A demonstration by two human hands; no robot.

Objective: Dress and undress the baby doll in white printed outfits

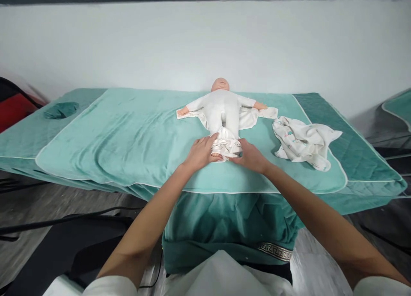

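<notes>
A baby doll (221,105) with a white cloth body lies with its arms spread and its feet toward me. Beneath it a baby shirt (248,118) is spread out, its sleeves under the doll's arms. A bunched pair of white baby pants (226,144) surrounds the doll's lower legs. At the left side of the pants my left hand (202,152) is closed on the fabric by a foot. My right hand (250,155) grips the opposite side, thumb and fingers pinching the cloth. Parts of the feet are hidden by the fabric.
A crumpled white printed garment (303,142) lies to the right of the doll. All this rests on a green-covered massage bed (128,146) with a face hole (61,111) at the left end. A white wall (160,43) stands behind, and a black chair (86,244) is at the lower left.
</notes>
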